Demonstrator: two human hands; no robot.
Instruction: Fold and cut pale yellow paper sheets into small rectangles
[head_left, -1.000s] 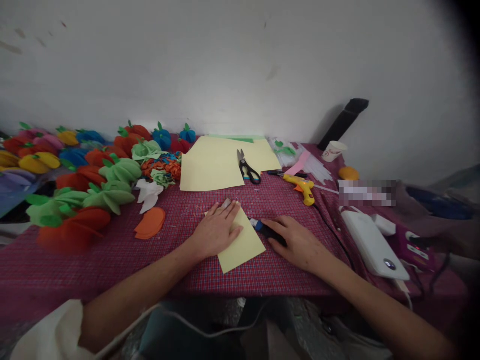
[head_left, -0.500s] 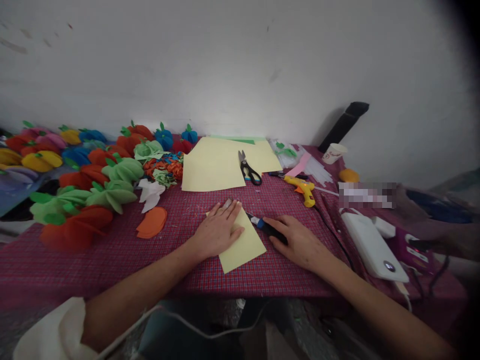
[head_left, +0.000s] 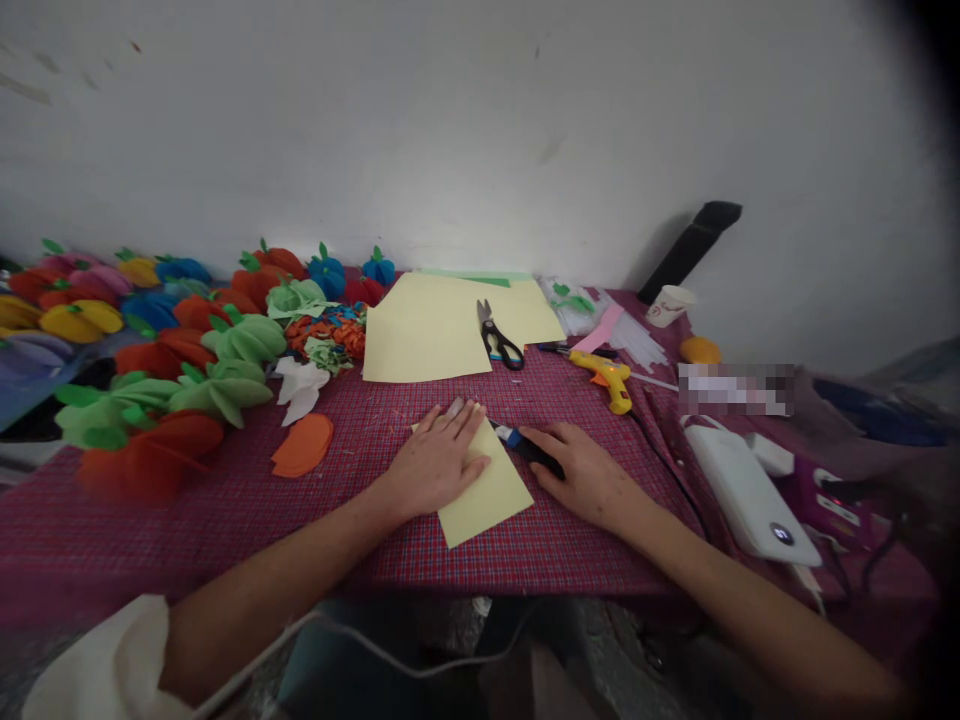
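Observation:
My left hand (head_left: 435,468) lies flat on a folded-looking piece of pale yellow paper (head_left: 491,508), its fingers stretched out and pressing on the upper part. A small greyish edge of something shows by those fingertips; the rest of it is hidden. Just right of the paper, my right hand (head_left: 589,478) is wrapped around a utility knife (head_left: 536,455) with a black and blue handle. The knife's tip points up and left, close to the paper's right edge. Whether the blade touches the paper, I cannot tell.
Large yellow sheets (head_left: 420,330) with scissors (head_left: 499,338) on them lie behind. A yellow glue gun (head_left: 609,378), paper cup (head_left: 670,305) and white power bank (head_left: 750,490) stand right. Orange cut pieces (head_left: 304,447), scraps (head_left: 334,335) and several fruit-like ornaments (head_left: 225,390) lie left.
My right hand and the utility knife have shifted slightly up and left along the paper's right edge. The left hand and the paper have stayed nearly in place.

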